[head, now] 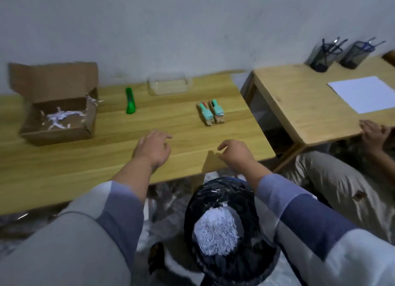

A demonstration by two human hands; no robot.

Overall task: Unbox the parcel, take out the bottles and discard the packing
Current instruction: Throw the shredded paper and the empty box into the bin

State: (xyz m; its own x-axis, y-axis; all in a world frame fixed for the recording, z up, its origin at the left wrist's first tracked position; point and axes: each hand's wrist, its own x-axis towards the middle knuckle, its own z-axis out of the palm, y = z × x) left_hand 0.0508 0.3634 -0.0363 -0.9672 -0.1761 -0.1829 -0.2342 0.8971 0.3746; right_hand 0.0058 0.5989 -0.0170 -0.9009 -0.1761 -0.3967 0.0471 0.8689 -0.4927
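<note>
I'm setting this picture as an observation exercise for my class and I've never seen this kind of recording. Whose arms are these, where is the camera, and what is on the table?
There is no machine here. A person wears a wide-angle camera on the head, so you look forward and down along their own arms. The left hand and right hand hover over the wooden table, fingers relaxed, holding nothing.

On the table, far left, an open cardboard box has some shredded paper inside. Next to it lies a green utility knife, then a clear plastic tray. Two small bottles with mint-green caps lie side by side.

Below, between the arms, a black-lined bin holds discarded shreds. At the right, another person's hand rests on a second table.
</note>
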